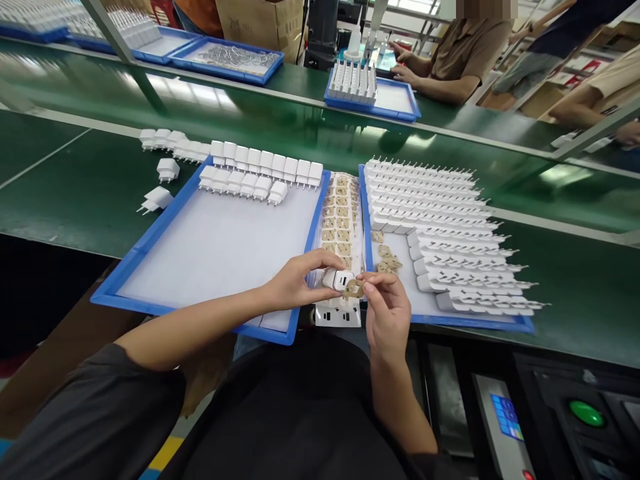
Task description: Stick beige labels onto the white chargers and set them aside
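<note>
My left hand [305, 280] pinches a white USB charger [336, 279] between thumb and fingers, its port face turned to the right. My right hand [387, 300] grips a small tan adhesive sticker [354, 288] by its edge, close against the charger's port end. Beneath both hands runs a strip of tan stickers [343, 213] on clear backing. Two chargers [337, 316] with dark ports lie at the near end of that strip. Several loose tan pieces [387, 259] rest in the right tray, beside my right hand.
On the left, a blue-rimmed tray [150, 247] holds rows of white chargers [260, 163] along its far side. A right tray [475, 323] carries dense rows of plug-up chargers [435, 207]. Loose chargers [156, 199] lie on the green bench. Across the divider, a person [460, 60] works beside another tray [395, 100].
</note>
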### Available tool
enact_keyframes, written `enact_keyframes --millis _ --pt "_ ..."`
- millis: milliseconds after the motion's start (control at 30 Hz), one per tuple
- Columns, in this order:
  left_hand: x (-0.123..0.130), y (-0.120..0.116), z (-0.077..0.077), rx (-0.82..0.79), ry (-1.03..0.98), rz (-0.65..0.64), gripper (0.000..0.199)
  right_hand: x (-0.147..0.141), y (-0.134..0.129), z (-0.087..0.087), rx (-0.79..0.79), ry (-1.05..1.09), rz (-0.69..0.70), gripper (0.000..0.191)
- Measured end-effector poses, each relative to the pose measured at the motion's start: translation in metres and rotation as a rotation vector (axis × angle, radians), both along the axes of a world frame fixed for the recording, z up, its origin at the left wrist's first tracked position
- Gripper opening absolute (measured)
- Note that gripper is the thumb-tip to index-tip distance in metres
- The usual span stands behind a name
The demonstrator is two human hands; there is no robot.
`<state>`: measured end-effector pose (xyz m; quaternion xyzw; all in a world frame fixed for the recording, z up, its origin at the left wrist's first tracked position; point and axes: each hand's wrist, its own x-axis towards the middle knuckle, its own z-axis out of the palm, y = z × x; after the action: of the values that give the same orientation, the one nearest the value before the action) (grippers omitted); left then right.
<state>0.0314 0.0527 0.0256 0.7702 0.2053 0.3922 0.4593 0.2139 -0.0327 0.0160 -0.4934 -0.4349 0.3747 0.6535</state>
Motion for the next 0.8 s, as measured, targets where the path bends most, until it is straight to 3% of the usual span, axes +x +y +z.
enact_keyframes --millis 267,800 --pt "0.000 -0.001 -0.001 0.153 0.002 0.038 0.034 -0.006 0.007 0.002 -0.040 -0.022 0.016 0.008" --pt "0.000 -0.002 -0.002 0.204 -0.012 0.058 0.032 -0.012 0.008 0.002 -0.015 -0.056 -0.033 0.007"
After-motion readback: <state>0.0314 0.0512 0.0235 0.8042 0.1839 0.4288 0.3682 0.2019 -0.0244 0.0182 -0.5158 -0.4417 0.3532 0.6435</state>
